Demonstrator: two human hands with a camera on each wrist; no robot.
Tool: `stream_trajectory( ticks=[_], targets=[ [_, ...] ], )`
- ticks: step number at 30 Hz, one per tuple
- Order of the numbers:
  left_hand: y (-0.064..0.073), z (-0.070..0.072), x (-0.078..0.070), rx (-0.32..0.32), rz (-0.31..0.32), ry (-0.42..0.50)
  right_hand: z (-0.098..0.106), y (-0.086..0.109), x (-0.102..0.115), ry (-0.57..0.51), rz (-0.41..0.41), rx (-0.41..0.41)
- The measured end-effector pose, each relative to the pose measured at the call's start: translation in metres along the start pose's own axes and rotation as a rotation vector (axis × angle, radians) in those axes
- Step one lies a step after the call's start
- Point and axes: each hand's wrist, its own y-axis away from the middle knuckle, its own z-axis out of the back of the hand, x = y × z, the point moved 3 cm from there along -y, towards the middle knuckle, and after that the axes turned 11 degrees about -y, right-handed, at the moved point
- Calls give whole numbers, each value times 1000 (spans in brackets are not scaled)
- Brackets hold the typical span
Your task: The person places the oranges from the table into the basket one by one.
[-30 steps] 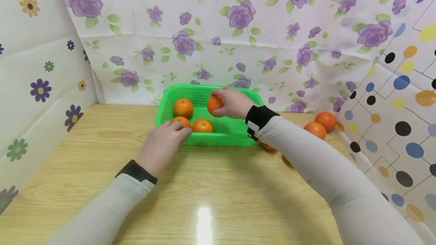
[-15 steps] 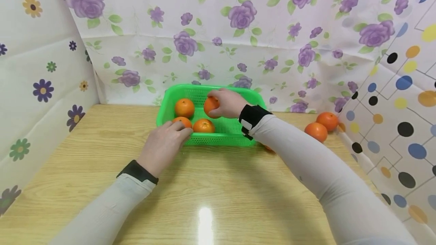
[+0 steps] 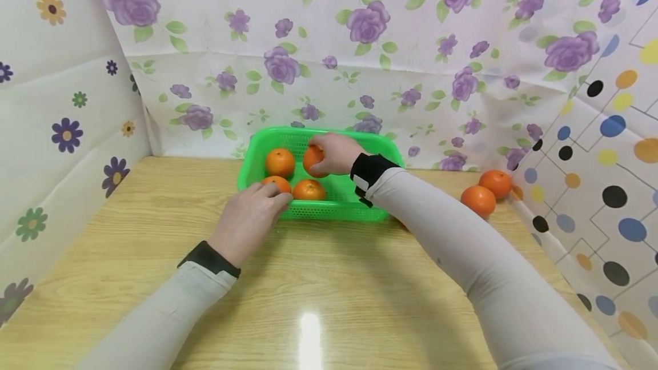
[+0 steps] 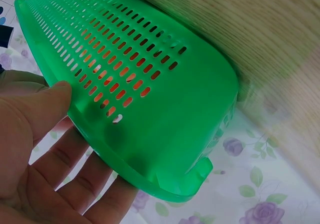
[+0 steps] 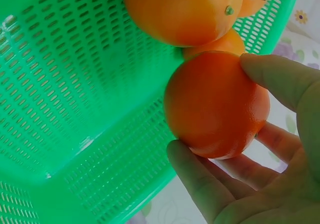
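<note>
In the head view my right hand (image 3: 336, 154) holds an orange (image 3: 314, 162) inside the back of the green plastic basket (image 3: 354, 212). The right wrist view shows thumb and fingers around that orange (image 5: 215, 106), with other oranges close by. My left hand (image 3: 249, 218) grips the basket's front rim near its left corner. In the left wrist view the thumb lies on the outer wall and the fingers reach over the rim (image 4: 107, 156). Three more oranges sit in the basket's left part: one at the back (image 3: 280, 162), one partly hidden by my left fingers (image 3: 277, 182), and one at front centre (image 3: 309, 190).
Two oranges, a nearer one (image 3: 478, 201) and a farther one (image 3: 496, 184), lie at the table's right side. Another is mostly hidden under my right forearm (image 3: 452, 227). Patterned cloth (image 3: 329, 61) hangs behind the wooden table (image 3: 288, 296) and at both sides.
My right hand has moved left with its orange, towards the oranges in the basket. My left hand stays on the rim.
</note>
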Motion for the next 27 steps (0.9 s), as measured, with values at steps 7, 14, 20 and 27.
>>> stream_trajectory(
  ticks=[7,14,20,27],
  targets=[
    [1,0,0,-6,-8,-2,-8,-9,1,31,-43,47],
    [1,0,1,-12,-14,-19,-13,-26,-4,52,-91,85],
    [1,0,2,-13,-13,-25,-15,-34,-6,70,-128,124],
    [1,0,2,-15,-18,-28,-20,-42,-11,81,-128,140]
  ],
)
